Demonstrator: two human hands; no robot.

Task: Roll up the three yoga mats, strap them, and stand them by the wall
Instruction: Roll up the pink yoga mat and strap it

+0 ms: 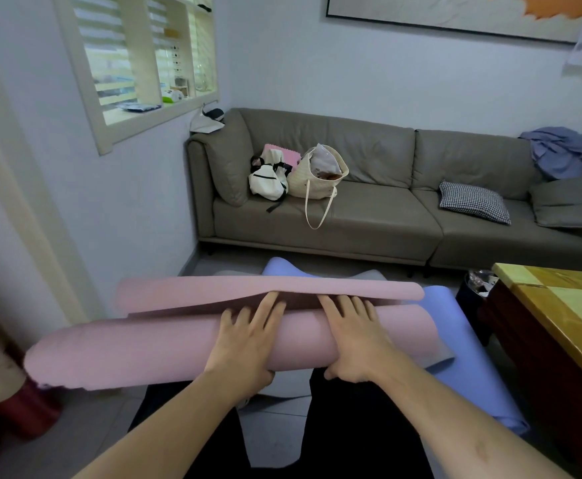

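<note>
Both of our hands lie flat on the pink mat, which is mostly rolled into a thick tube lying across the floor in front of our knees. Our left hand presses down with fingers straight and slightly spread, the fingertips reaching into the fold where the loose flap lifts off the roll. Our right hand does the same just beside it, fingers straight over the top and the thumb tucked against the near side of the roll. Under the pink mat lies a blue mat, flat and partly covered, and a grey mat peeks out beyond it, mostly hidden. We cannot see any straps. Beyond stands a grey sofa carrying bags; no writing is legible anywhere.
</note>
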